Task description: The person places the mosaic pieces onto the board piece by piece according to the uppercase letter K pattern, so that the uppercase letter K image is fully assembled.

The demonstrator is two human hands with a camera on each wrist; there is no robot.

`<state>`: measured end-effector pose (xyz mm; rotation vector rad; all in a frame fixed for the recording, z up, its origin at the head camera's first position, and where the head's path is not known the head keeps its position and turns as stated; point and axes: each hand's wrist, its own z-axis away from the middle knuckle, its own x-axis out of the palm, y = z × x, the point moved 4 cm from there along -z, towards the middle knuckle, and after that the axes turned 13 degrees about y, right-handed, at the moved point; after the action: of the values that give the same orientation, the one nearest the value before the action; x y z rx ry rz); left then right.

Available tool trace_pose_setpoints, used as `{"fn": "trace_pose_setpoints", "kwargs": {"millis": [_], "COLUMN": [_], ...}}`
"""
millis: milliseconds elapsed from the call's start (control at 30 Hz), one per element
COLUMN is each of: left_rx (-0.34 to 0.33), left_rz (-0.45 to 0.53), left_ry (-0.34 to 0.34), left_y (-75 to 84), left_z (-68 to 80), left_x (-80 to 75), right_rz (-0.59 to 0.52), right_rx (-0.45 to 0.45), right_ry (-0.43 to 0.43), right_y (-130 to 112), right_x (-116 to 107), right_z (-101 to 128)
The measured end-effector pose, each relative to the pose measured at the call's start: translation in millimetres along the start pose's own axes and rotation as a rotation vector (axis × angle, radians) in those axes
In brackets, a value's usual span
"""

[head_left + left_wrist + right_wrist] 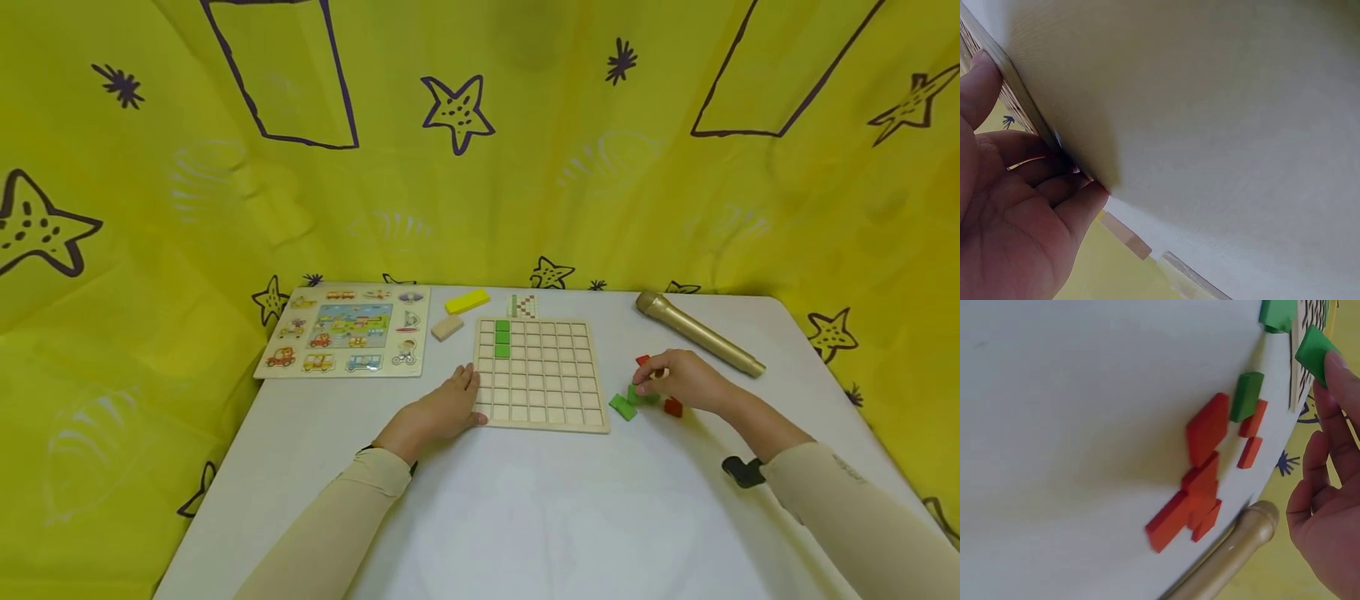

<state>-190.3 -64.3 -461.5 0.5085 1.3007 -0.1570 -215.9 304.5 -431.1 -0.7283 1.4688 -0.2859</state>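
Three green cells filled at the grid board's [540, 375] eleven o'clock; my right hand [678, 381] pinches a green block [1315, 354], my left hand [442, 410] rests open against the board's edge.

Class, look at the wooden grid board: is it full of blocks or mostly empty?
Mostly empty: the grid board holds only three green blocks, near its far left corner.

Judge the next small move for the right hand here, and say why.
Probably lift the green block pinched in the right hand and carry it to the grid board, beside the green squares already filled in. The left hand rests at the board's edge, seemingly steadying it.
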Motion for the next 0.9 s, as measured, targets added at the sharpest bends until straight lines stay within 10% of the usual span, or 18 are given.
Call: {"fn": "trace_pose_setpoints", "kwargs": {"millis": [900], "left_rx": [-0.022], "left_rz": [-0.031], "left_ry": [-0.008], "left_y": [-1.4], "left_z": [-1.5], "left_x": [0.3], "right_rz": [-0.117], "right_rx": [-0.024], "right_ry": [-0.006], "right_y": [-75.9], "right_x": [50.7], "right_z": [-107.8]}}
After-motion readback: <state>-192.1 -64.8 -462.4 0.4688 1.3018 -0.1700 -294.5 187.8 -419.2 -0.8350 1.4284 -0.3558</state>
